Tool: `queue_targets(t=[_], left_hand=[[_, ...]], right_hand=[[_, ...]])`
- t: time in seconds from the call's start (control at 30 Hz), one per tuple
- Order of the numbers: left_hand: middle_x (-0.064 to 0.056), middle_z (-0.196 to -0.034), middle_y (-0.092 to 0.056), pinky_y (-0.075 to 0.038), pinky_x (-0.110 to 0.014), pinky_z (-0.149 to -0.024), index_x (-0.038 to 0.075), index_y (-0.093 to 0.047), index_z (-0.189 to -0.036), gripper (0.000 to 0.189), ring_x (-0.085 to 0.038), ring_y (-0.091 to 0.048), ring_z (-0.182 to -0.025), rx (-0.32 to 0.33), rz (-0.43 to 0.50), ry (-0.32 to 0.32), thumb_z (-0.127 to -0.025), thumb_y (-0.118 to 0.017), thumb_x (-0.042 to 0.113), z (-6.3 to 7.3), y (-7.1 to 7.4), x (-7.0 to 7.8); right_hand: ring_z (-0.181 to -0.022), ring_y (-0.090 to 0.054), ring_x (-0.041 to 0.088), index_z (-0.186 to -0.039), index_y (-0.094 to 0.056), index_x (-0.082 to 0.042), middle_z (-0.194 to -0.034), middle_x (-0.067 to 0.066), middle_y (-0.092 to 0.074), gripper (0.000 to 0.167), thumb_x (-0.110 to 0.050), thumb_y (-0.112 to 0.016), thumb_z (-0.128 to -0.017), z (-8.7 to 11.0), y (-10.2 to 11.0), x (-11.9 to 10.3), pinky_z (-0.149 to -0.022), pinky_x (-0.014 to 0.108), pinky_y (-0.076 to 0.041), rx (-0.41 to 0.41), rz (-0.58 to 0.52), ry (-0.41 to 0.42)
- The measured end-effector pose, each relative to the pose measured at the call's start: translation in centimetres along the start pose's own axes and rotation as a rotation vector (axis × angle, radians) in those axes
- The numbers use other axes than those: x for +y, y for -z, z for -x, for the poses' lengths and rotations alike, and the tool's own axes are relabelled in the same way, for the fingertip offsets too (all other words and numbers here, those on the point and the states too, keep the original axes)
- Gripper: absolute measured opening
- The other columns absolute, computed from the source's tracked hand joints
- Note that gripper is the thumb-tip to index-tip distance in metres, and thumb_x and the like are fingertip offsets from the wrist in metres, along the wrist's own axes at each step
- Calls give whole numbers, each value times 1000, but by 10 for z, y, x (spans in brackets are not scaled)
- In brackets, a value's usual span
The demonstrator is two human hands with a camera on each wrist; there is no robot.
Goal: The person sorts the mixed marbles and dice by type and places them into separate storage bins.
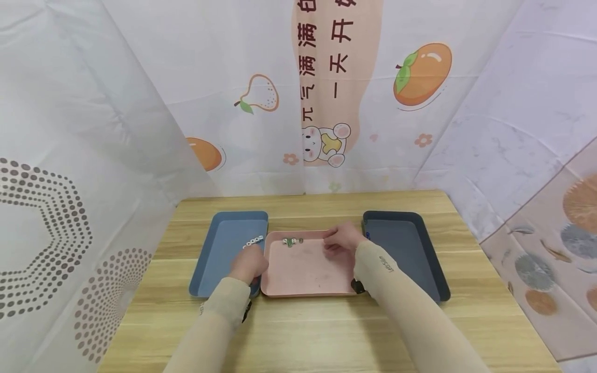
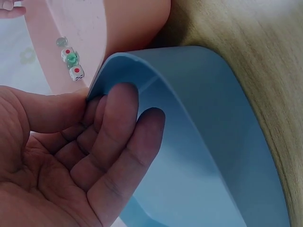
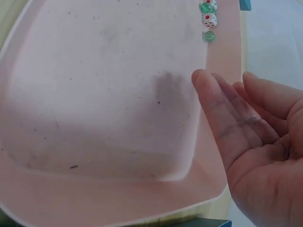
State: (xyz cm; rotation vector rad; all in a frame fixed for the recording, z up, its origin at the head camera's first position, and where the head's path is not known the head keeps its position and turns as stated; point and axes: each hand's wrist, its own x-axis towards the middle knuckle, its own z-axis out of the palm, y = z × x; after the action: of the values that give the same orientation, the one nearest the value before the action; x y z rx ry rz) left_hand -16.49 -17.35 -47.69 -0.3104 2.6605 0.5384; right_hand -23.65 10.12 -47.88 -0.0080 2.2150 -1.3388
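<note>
My right hand (image 1: 344,238) hovers at about 2 o'clock of the pink tray (image 1: 303,272), twelve being away from me. That grip is loosely spread: fingers straight and close to one another, thumb standing off, nothing between. My left hand (image 1: 251,260) is at the blue tray's (image 1: 218,254) 3 o'clock side, fingers bent and thumb tip against a finger; I can't tell whether that grip pinches anything.

At 11 o'clock in the pink tray, along the far wall, lie a white die (image 2: 76,73), a green piece (image 2: 72,59), a second die (image 2: 66,51) and a round bead (image 3: 209,36) just beyond. A row of white dice (image 1: 254,241) lies at 2 o'clock in the blue tray, beside my left hand.

The bead looks likeliest to get away from me: a brushing fingertip or a jolt to the tray could set it rolling. My left knuckles are near enough to that row to knock it crooked. If I lean on the rims where the blue and pink trays meet, either could shift, and a fumbled piece might drop at the join. My sleeve (image 1: 396,290) could drag the dark tray (image 1: 401,254) at 3 o'clock.

The bench (image 1: 322,336) is pale, striped wood grain; dark specks dot the pink floor. White cloth (image 1: 275,41) with fruit and lettering hangs at 12, dotted cloth (image 1: 51,114) at 9, marbled cloth (image 1: 527,103) at 3.
</note>
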Motion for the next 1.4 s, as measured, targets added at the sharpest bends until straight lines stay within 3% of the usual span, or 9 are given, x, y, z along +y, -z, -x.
queue_targets(t=[0.47, 0.77, 0.97, 1.13, 1.23, 1.4], left_hand=[[-13, -69, -64, -49, -33, -47, -2, -68, -102, 20, -22, -63, -47, -13, 25, 18, -99, -50, 8, 1, 3, 2], [-13, -62, -63, -50, -33, -50, -1, -68, -93, 21, -23, -63, -46, -9, 16, -14, -100, -49, 7, 1, 3, 2], [-13, -62, -63, -45, -31, -44, 2, -65, -80, 25, -22, -62, -44, -5, 63, -28, -99, -48, 3, 2, 3, 1], [-13, -60, -62, -44, -31, -43, 1, -65, -80, 26, -20, -58, -41, -9, 72, -39, -98, -47, 2, 2, 2, 0], [-13, -65, -62, -45, -31, -44, 0, -66, -85, 23, -21, -60, -43, -16, 78, -28, -99, -48, 2, 0, 2, 1], [-13, -68, -63, -46, -31, -43, -3, -69, -95, 21, -22, -62, -44, -9, 69, -21, -100, -50, 5, -2, 2, 0]], right_hand=[[-84, -77, 25, -130, -70, -2, -100, 17, -77, 36, -6, -74, -94, -17, -21, -2, -77, 35, -62, -12, -96, -9], [-83, -74, 24, -135, -67, -4, -104, 18, -77, 41, -4, -72, -95, -27, -30, 6, -76, 34, -60, -64, -140, 51], [-85, -73, 15, -139, -65, -10, -107, 6, -78, 46, -10, -75, -94, -37, -36, 13, -84, 32, -58, -74, -68, 93], [-85, -73, 11, -137, -68, -18, -96, 1, -79, 42, -18, -74, -95, -36, -40, 13, -95, 34, -52, -70, 37, 106], [-82, -73, 13, -137, -68, -21, -89, 2, -78, 41, -20, -74, -96, -34, -43, 12, -90, 31, -52, -71, 67, 110], [-70, -66, 14, -135, -69, -18, -81, 5, -75, 40, -15, -74, -96, -39, -49, 14, -69, 25, -52, -70, 59, 134]])
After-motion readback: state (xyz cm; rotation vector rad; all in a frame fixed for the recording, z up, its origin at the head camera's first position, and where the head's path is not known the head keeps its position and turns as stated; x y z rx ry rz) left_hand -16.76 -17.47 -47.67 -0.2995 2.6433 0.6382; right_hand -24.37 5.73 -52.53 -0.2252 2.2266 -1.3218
